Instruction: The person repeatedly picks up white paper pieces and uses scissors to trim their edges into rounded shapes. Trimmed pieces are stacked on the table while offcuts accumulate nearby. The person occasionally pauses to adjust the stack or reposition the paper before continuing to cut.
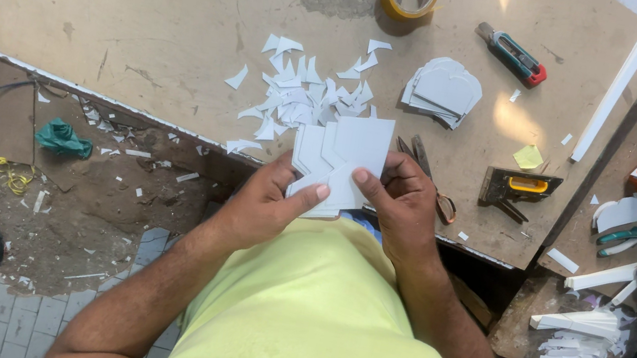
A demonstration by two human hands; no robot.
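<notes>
Your left hand (268,201) and right hand (399,205) both grip a fanned stack of smooth, notched grey card pieces (341,161) at the scuffed brown counter (150,7) edge, near jagged paper offcuts (298,95).

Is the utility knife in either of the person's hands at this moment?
No, the utility knife lies on the table's far side, while the left hand and right hand hold a stack of grey cut cards.

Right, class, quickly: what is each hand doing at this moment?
Left hand: closed on the stack of white cut card pieces.
Right hand: closed on the same stack.
</notes>
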